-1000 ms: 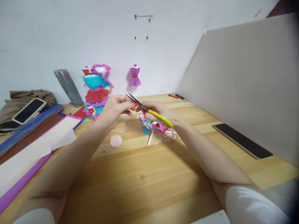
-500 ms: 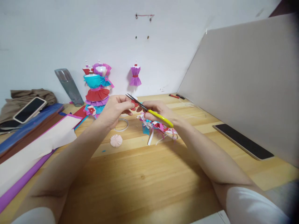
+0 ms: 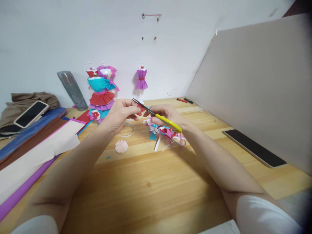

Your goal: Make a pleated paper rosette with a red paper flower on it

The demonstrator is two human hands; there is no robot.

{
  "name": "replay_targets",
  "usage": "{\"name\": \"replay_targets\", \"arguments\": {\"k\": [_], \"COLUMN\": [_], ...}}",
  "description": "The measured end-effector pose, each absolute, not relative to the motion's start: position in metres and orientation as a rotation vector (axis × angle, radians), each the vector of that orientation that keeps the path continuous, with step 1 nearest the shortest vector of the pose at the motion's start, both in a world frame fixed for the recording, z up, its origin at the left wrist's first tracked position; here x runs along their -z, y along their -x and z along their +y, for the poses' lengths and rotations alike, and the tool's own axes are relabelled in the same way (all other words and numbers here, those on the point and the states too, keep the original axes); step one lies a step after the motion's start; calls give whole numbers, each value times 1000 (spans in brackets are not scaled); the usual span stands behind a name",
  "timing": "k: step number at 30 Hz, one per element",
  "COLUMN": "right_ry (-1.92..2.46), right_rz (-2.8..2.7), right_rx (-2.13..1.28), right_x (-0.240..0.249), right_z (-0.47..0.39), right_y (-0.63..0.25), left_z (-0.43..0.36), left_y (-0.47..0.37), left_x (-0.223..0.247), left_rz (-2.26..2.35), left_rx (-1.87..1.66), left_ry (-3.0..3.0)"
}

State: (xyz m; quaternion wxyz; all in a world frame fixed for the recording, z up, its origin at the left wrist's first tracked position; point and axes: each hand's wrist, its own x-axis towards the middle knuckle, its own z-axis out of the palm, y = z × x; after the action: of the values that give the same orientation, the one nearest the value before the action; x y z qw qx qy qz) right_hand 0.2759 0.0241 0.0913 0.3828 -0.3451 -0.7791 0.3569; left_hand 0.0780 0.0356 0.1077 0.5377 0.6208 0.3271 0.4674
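My left hand (image 3: 124,112) pinches a small red piece of paper (image 3: 139,110), most of it hidden by the fingers and the blades. Closed around a pair of scissors (image 3: 168,123) with yellow handles is my right hand (image 3: 165,113). The dark blades point up and left, lying across the red piece close to my left fingertips. Below the hands, a pale pink pleated paper rosette (image 3: 121,146) lies flat on the wooden table (image 3: 146,195). A roll of tape (image 3: 126,130) rests just behind the rosette. Coloured paper scraps (image 3: 164,131) are heaped under my right hand.
Several small dress forms in paper dresses (image 3: 101,94) stand back left, and one in purple (image 3: 141,79) stands alone. Long coloured paper sheets (image 3: 44,146) and a phone (image 3: 31,114) lie left. Another phone-like device (image 3: 254,148) lies right, beside a grey panel (image 3: 258,84).
Both hands, the red piece and the scissors hold nearly the same pose. The whole view has shifted only very slightly.
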Motion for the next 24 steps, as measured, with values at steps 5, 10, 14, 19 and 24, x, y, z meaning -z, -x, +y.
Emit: {"name": "replay_targets", "arguments": {"k": [5,10,14,19,24], "right_ry": [899,817,790,699,698], "right_rz": [-1961,-1916,-1908,-1950,-1949], "right_rx": [-910,-936,-991,-1010,-1027], "right_x": [-94,-91,-81,-76,-72], "right_z": [22,22,29,33,32], "right_y": [-274,-275,-281,-280,-276], "left_z": [36,37,37,36,35], "left_y": [-77,-77,-77,-78,-82], "left_x": [-108,-108,-108,-107,-107], "left_rz": [769,745,719,715,711], "left_rx": [-1093,-1105,-1120,-1151,-1226], "left_ry": [-1471,-1445,-1429,-1407,-1364]}}
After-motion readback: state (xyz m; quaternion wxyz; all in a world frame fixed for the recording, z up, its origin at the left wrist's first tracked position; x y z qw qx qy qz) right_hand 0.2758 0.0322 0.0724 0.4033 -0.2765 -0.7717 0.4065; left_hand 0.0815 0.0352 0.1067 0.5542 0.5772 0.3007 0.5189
